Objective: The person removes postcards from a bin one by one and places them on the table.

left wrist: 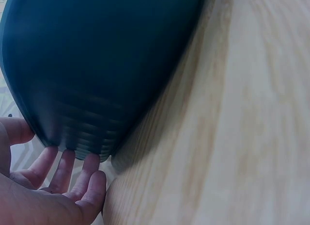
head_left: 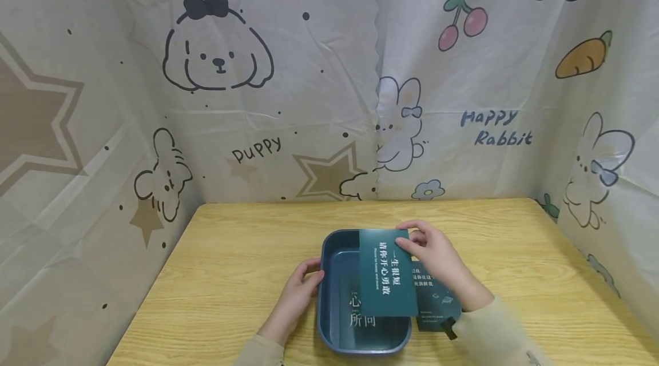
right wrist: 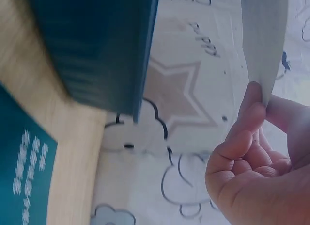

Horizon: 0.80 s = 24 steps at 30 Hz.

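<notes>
A dark blue rounded-corner plastic bin (head_left: 320, 320) stands on the wooden table. My left hand (head_left: 297, 293) holds the bin's left side; in the left wrist view its fingertips (left wrist: 89, 162) rest against the outer wall, with the thumb at the rim. Over the bin, my right hand (head_left: 431, 253) pinches a dark green card (head_left: 376, 297) with white lettering by its far right corner, between thumb and fingers. Edge-on in the right wrist view, the card (right wrist: 265, 36) shows its pale back. Another green card with large white characters (head_left: 362, 319) lies inside the bin, partly covered by the held one.
To the bin's right, a further green card (head_left: 432, 311) with white print lies on the table (head_left: 247, 251), partly hidden by the right forearm. A small black tab (head_left: 450, 328) shows by the right sleeve. Printed cloth curtains (head_left: 309, 97) enclose the table's back and sides.
</notes>
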{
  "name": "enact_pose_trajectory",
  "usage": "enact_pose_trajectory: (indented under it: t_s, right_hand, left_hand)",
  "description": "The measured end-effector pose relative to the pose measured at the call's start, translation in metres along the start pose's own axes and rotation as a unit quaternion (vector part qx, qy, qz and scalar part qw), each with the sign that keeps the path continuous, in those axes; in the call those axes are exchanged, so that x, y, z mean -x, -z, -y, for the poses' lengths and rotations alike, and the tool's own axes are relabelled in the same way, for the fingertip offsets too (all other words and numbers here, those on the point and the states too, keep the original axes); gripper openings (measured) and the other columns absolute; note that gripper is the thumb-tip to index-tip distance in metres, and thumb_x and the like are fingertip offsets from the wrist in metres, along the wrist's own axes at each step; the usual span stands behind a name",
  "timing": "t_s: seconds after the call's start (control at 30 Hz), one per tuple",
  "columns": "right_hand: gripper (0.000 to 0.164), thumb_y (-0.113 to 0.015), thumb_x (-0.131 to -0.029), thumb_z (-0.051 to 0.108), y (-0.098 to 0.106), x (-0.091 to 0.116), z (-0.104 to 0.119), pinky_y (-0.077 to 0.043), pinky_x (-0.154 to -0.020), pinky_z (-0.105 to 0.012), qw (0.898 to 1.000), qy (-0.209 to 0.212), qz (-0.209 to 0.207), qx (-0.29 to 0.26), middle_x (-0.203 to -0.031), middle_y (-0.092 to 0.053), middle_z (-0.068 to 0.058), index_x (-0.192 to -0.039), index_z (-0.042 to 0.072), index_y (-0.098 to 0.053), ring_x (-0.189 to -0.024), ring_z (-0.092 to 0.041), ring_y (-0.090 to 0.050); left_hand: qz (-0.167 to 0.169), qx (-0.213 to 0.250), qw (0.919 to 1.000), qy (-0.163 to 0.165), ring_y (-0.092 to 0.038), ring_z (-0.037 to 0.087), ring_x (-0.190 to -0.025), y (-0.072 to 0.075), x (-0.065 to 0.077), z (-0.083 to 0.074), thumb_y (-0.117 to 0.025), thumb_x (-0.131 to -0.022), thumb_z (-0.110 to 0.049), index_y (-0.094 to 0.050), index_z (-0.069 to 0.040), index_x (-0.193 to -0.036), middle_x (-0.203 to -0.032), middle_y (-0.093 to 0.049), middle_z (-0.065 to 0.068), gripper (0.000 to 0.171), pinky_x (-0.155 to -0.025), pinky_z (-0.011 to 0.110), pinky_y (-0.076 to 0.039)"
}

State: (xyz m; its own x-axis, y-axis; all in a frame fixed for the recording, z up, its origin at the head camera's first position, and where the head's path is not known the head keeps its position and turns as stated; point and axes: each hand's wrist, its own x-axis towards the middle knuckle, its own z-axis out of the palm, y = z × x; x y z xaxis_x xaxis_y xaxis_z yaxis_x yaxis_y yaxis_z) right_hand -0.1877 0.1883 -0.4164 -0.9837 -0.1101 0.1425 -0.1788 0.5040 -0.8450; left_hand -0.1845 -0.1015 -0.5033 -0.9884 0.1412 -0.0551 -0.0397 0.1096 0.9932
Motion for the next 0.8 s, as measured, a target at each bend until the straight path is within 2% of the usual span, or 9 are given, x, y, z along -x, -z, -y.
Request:
enact_pose_trajectory:
  t_s: [0.17,0.4,0.57,0.8]
  right_hand:
    - [0.042,-0.063,-0.089,0.037,0.022,0.002,-0.009,-0.049,-0.074,-0.041,1.0,-0.011,-0.004,0.004,-0.08,-0.067,-0.009,-0.123,0.014,-0.057,-0.075,-0.023,-0.059]
    - [0.046,-0.061,-0.089,0.042,0.047,0.003,-0.027,-0.04,-0.067,-0.037,0.999,-0.022,-0.01,0.042,-0.08,-0.067,-0.009,-0.124,0.013,-0.057,-0.076,-0.026,-0.056]
    - [0.045,-0.061,-0.09,0.039,0.059,0.005,-0.042,-0.043,-0.074,-0.039,0.999,-0.017,0.003,0.051,-0.081,-0.069,-0.009,-0.124,0.008,-0.056,-0.076,-0.023,-0.058]
    - [0.044,-0.061,-0.091,0.037,0.068,0.006,-0.059,-0.047,-0.077,-0.042,0.997,-0.045,0.017,0.059,-0.087,-0.069,-0.011,-0.123,0.007,-0.055,-0.079,-0.021,-0.06]
  left_hand:
    - [-0.003,-0.004,1.0,0.005,-0.054,0.027,-0.112,-0.001,0.0,0.0,-0.051,-0.097,-0.024,-0.049,-0.004,-0.132,-0.136,-0.049,0.02,0.041,-0.088,0.04,-0.05]
    - [-0.005,-0.005,1.0,0.003,-0.054,0.027,-0.111,-0.001,0.0,0.0,-0.051,-0.097,-0.023,-0.05,-0.004,-0.131,-0.135,-0.049,0.02,0.039,-0.088,0.04,-0.05]
    - [-0.006,-0.009,0.9999,0.005,-0.053,0.026,-0.111,-0.002,0.0,0.0,-0.052,-0.097,-0.023,-0.05,-0.005,-0.131,-0.135,-0.05,0.018,0.039,-0.088,0.041,-0.05]
    - [-0.003,-0.012,0.9999,0.004,-0.053,0.026,-0.113,-0.001,0.0,-0.001,-0.052,-0.097,-0.026,-0.049,-0.005,-0.132,-0.136,-0.049,0.019,0.041,-0.091,0.044,-0.049]
